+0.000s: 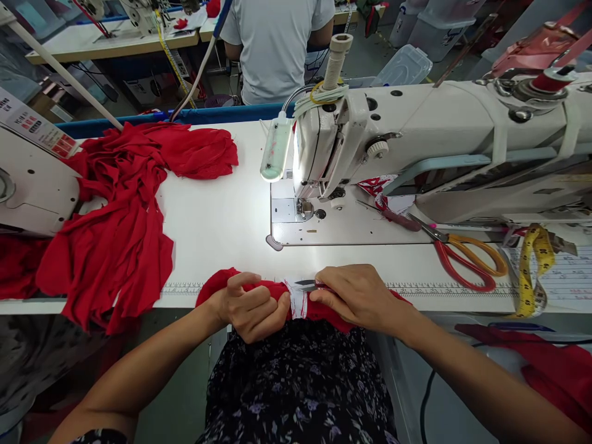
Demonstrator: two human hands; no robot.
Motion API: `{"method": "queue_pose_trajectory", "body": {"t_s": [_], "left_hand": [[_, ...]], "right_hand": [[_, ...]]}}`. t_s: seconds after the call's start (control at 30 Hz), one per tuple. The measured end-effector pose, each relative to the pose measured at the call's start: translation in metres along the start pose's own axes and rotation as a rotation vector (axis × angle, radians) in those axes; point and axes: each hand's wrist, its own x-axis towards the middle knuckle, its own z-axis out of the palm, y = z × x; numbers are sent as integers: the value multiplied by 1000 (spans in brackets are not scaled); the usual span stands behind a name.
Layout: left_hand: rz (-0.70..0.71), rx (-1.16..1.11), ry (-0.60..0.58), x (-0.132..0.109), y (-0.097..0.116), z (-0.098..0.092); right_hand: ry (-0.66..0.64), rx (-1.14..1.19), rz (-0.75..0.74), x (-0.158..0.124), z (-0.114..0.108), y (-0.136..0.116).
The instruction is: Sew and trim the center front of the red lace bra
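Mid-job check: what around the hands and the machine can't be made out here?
Bladed tool: head view, handle hidden by the right hand.
Red fabric: head view, part hidden under the left hand.
Sewing machine: head view, one end cut off by the right edge.
Lined paper: head view, writing too small.

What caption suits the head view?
Left hand grips red fabric; right hand holds a pointed tool at a white strip, before a sewing machine.

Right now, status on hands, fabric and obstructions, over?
Left hand gripping red fabric. Right hand holding thread snips at the white patch. Scissors lie off right, apart from both hands.
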Motion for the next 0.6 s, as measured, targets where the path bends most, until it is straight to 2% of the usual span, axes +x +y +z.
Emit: {"method": "queue_pose_trajectory", "body": {"t_s": [0.13,0.23,0.33,0.43,0.53,0.6], "left_hand": [[-1,1,-9,-1,0,-1],[-53,-56,-60,-1,-1,0],[-349,-195,-155,-2,-7,4],[-708,-415,-298,1,-16,6],[-940,-743,-529,10,-29,9],[-1058,-800,-676,18,-36,14]], "right_hand": [[-3,-10,0,0,-7,0],[60,57,58,-3,-7,-16],[170,-69,62,-16,3,-32],[152,-207,68,-32,7,-21],[7,-105,79,-34,-18,15],[-38,-203,179,-24,-41,35]]}}
